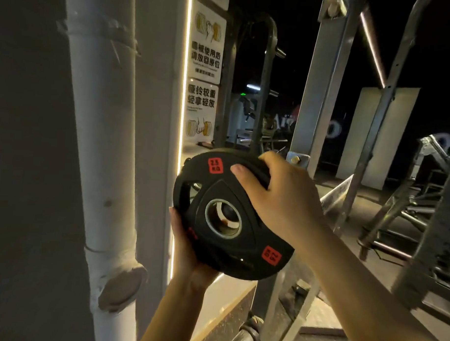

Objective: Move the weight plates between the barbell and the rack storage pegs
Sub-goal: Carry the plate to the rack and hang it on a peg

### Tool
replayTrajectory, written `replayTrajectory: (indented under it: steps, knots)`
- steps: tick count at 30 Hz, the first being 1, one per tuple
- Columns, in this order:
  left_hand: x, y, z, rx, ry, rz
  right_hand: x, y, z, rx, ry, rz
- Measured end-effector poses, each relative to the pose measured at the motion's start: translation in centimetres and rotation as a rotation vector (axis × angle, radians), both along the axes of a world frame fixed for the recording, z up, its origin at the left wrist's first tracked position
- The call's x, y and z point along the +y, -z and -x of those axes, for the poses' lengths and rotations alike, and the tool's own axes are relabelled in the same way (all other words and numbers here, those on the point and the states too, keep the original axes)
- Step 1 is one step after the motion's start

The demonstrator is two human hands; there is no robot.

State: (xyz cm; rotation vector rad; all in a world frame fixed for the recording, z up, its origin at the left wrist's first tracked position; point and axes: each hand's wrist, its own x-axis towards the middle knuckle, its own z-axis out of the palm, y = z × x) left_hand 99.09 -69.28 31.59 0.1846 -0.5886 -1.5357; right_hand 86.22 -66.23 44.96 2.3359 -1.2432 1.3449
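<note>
Two bare hands hold one small black weight plate (230, 214) in mid-air, close to the camera, in a dim gym. The left hand (187, 255) cups the plate's lower left rim from beneath, fingers curled behind it. The right hand (279, 197) grasps the upper right rim, thumb pressed on the front face and fingers wrapped over the edge. The plate faces the viewer, tilted slightly, and touches nothing but the hands. It has red labels reading 2.5 KG near the top and at the lower right, grip slots cut through it, and a metal-lined centre hole (223, 219). Through that hole something round and dark shows, too unclear to name.

Just left of the plate stands a white painted pipe (105, 145) with joints and a round capped branch low down. Beside it, behind the plate, a bright vertical light strip (183, 92) runs along a wall corner. Two white signs (206, 67) with Chinese writing and drawings of hands and yellow plates hang above the plate.

Below the right forearm, a rack base (301, 300) with bolts and part of a chrome bar (246, 339) lie on the floor. Farther right, grey steel rack uprights (324, 79) rise at an angle. Dark gym machines sit in the background.
</note>
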Motion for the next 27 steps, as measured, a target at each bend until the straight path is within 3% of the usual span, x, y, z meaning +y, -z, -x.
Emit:
replayTrajectory:
  steps: [7, 15, 21, 27]
  knots:
    - [-1.1, 0.9, 0.5, -0.002, -0.024, 0.010, -0.4, -1.4, -0.2, 0.060, 0.008, -0.053]
    - [0.2, 0.1, 3.9, 0.164, -0.010, -0.116, -2.4, -4.7, -1.6, 0.246, 0.031, -0.197]
    - [-0.2, 0.3, 3.8, 0.167, -0.025, -0.130, -3.1, -4.9, -1.5, 0.232, 0.057, -0.224]
    - [0.2, -0.2, 4.0, 0.100, -0.184, -0.181, -2.9, -5.2, -1.7, 0.223, 0.052, -0.294]
